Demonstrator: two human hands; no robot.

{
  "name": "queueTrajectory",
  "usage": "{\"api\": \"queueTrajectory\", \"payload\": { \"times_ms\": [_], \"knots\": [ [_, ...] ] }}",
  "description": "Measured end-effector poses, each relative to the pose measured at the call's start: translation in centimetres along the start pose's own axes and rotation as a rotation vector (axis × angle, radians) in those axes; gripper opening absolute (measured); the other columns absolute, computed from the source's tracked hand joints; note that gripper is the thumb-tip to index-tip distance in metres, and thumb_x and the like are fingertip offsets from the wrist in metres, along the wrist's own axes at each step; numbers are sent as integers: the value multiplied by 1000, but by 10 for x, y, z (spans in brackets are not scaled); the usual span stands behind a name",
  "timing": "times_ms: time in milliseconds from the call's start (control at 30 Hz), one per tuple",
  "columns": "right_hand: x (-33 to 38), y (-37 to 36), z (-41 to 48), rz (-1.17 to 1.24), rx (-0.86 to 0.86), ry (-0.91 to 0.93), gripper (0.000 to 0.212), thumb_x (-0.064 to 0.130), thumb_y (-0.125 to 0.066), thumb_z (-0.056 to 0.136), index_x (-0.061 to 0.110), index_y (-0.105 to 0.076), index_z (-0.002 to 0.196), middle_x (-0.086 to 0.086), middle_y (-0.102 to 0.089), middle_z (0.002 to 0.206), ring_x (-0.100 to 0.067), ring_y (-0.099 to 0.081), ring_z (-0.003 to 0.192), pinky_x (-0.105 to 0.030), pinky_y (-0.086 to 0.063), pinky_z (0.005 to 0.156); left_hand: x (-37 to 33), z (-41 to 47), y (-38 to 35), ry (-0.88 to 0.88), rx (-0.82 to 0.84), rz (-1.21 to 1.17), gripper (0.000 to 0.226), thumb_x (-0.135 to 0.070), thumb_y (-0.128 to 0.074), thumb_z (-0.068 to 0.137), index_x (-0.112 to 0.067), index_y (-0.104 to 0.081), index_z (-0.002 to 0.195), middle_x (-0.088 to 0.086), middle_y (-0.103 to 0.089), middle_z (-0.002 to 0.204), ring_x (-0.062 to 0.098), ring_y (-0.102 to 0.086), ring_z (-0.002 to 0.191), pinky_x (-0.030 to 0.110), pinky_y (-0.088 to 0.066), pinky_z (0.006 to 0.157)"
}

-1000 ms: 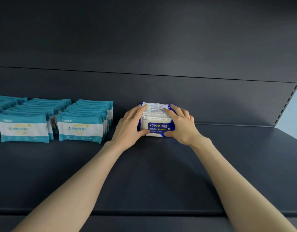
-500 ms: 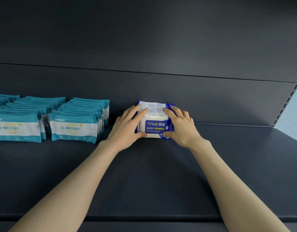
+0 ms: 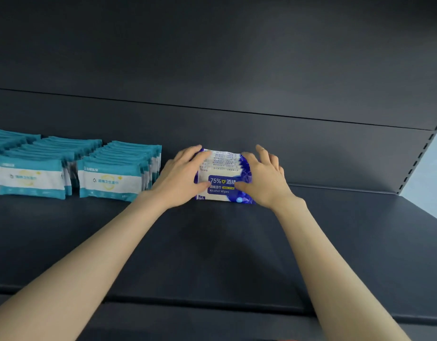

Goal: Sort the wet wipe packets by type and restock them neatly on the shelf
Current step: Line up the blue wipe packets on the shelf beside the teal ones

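Note:
A row of blue-and-white alcohol wipe packets (image 3: pixel 222 185) stands upright on the dark shelf (image 3: pixel 212 254), near its back wall. My left hand (image 3: pixel 178 178) holds the row's left end, fingers over the top and thumb on the front packet. My right hand (image 3: pixel 264 180) holds the right end, thumb on the front face and index finger on the top corner, while its outer fingers are raised. Teal-and-white wipe packets stand in rows to the left: one row (image 3: pixel 114 183) close beside my left hand, another (image 3: pixel 30 180) further left.
A third teal row (image 3: pixel 5 141) is cut off at the left edge. The shelf's dark back panel (image 3: pixel 237 70) rises behind everything. A slotted upright (image 3: pixel 419 156) bounds the right side. Bare shelf surface (image 3: pixel 348 230) lies right of the blue packets and in front of them.
My right hand's outer fingers have lifted off the blue packets and spread. Both hands stay at the row's ends, and the row stands where it was.

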State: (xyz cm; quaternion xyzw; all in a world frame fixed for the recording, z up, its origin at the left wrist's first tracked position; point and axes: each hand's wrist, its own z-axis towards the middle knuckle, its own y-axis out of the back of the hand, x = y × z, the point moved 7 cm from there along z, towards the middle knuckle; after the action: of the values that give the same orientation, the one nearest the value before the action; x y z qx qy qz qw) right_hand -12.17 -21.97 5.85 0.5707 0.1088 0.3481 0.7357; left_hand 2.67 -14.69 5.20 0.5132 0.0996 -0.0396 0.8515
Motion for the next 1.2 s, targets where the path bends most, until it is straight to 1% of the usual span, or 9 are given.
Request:
{"api": "queueTrajectory", "payload": {
  "times_ms": [100, 267, 500, 633, 767, 867, 933, 1100, 1200],
  "knots": [
    [11, 37, -25, 44, -110, 25, 56, 30, -61, 91, 18, -39, 141, -5, -19, 155, -30, -22, 138, -42, -30, 106, -24, -17, 42, -22, -115, -28, 50, -31, -60, 91, -19, -45, 136, 0, -46, 138, 20, -41, 126, 39, -36, 101],
    [20, 80, -111, 190, -327, 78, 32, 29, -54, 95, 18, -55, 125, 2, -51, 129, -22, -53, 110, -33, -44, 82, -66, -86, 78, -54, -237, -194, 24, -29, -60, 90, -21, -61, 112, -5, -67, 102, 16, -63, 93, 42, -52, 83],
    [-11, 50, -258, 318, -405, 51, 17, 26, -58, 90, 14, -68, 97, 1, -66, 94, -21, -64, 83, -41, -53, 72, -143, -216, 46, -162, -288, -336, 30, -40, -51, 84, -16, -68, 91, -9, -69, 76, 10, -66, 67, 36, -55, 65],
    [-55, 2, -330, 358, -269, -57, 13, 18, -62, 91, 8, -70, 93, -4, -67, 92, -22, -64, 81, -35, -50, 71, -181, -276, -21, -118, -75, -374, 27, -39, -52, 86, -18, -69, 90, -10, -69, 79, 6, -63, 69, 31, -55, 65],
    [-111, -54, -398, 379, -155, -183, 11, 15, -60, 88, 10, -70, 87, -6, -67, 86, -26, -64, 74, -39, -52, 66, -215, -329, -97, -27, 108, -411, 22, -36, -54, 84, -20, -68, 89, -10, -67, 77, 9, -63, 68, 33, -54, 62],
    [-158, -98, -446, 392, -21, -298, 22, 21, -52, 87, 8, -71, 89, -8, -67, 88, -26, -64, 71, -43, -54, 66, -241, -363, -156, 36, 245, -422, 17, -31, -58, 88, -18, -68, 91, -6, -69, 79, 13, -64, 70, 35, -54, 64],
    [-194, -127, -478, 398, 75, -370, 14, 12, -57, 87, 9, -71, 90, -8, -68, 90, -24, -64, 72, -43, -55, 67, -260, -384, -196, 105, 320, -463, 12, -26, -62, 89, -16, -68, 92, -4, -69, 82, 13, -64, 72, 35, -54, 66],
    [-279, -207, -550, 401, 328, -487, 11, 11, -57, 90, 13, -67, 86, -3, -68, 90, -17, -60, 72, -25, -50, 65, -298, -441, -314, 394, 473, -516, 9, -22, -63, 89, -17, -68, 95, -9, -69, 82, 11, -64, 74, 37, -54, 70],
    [-322, -261, -584, 433, 456, -553, 12, 11, -55, 91, 12, -66, 86, -6, -68, 91, -24, -62, 76, -35, -52, 68, -317, -488, -383, 614, 546, -560, 13, -28, -60, 87, -19, -67, 93, -14, -65, 77, 11, -63, 73, 38, -54, 72]
  ]
}}
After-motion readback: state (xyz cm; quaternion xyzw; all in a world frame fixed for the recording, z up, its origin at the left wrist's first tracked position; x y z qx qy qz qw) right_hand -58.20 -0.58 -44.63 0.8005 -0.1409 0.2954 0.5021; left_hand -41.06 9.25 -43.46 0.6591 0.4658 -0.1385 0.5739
